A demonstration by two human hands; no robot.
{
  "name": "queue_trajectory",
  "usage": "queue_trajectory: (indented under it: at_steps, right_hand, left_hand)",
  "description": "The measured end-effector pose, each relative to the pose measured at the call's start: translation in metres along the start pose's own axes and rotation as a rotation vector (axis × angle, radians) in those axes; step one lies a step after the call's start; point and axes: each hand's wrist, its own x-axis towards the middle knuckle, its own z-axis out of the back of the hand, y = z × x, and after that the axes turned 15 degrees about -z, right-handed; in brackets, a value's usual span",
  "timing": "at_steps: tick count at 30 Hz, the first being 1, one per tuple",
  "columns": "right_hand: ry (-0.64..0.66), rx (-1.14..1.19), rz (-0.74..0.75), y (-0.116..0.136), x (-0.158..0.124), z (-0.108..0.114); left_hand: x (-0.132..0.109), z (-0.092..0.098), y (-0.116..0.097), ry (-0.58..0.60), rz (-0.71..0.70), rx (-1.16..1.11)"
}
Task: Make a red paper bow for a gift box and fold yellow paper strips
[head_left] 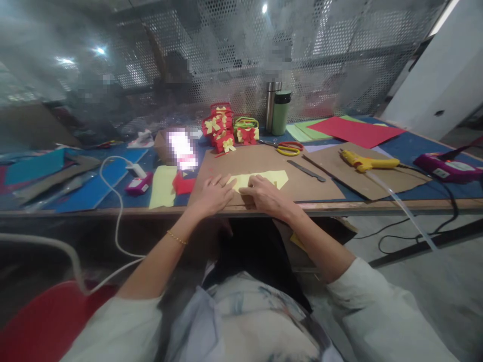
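Observation:
A folded piece of pale yellow paper (279, 179) lies on a brown cardboard sheet (320, 187) at the table's front edge. My left hand (215, 194) rests flat at the paper's left end, fingers stretched out over the cardboard and paper. Bent fingers of my right hand (264, 195) press together on the paper's middle, and they hide part of it. Left of my left hand are a red paper piece (184, 185) and a yellow paper sheet (163, 187). A dark flat blade (306, 171) lies to the right of the folded paper.
Red-and-yellow paper boxes with bows (221, 128), yellow-handled scissors (289, 148) and a green bottle (281, 113) stand or lie behind. A yellow glue gun (368, 161) rests on cardboard at right, its glue stick jutting past the edge. A lit phone (183, 148) and white cable (109, 168) are left.

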Motion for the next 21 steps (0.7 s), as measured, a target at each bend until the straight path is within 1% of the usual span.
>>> queue_trajectory:
  at_steps: [2, 5, 6, 7, 8, 13, 17, 21]
  right_hand:
    - [0.006, 0.039, 0.003, -0.004, 0.001, -0.002]
    - [0.002, 0.092, -0.036, -0.008, 0.002, -0.006]
    - [0.000, 0.100, -0.052, -0.009, 0.002, -0.007]
    - [-0.001, 0.106, -0.066, -0.010, 0.003, -0.008]
    - [-0.002, 0.110, -0.077, -0.011, 0.003, -0.009]
    - [0.007, 0.132, -0.099, -0.015, 0.006, -0.012]
    - [0.013, 0.125, -0.100, -0.015, 0.005, -0.012]
    - [0.025, 0.081, -0.117, -0.012, 0.004, -0.009]
  left_hand:
    - [-0.001, 0.001, -0.003, -0.060, 0.014, -0.032]
    - [0.000, 0.007, -0.008, -0.246, 0.062, -0.071]
    - [0.001, 0.010, -0.010, -0.296, 0.081, -0.087]
    - [0.003, 0.013, -0.011, -0.317, 0.099, -0.118]
    - [0.006, 0.016, -0.012, -0.307, 0.112, -0.169]
    - [0.019, 0.026, -0.011, -0.133, 0.131, -0.498]
    - [0.022, 0.032, -0.007, -0.048, 0.105, -0.634]
    - [0.023, 0.036, -0.008, 0.053, 0.143, -0.746]
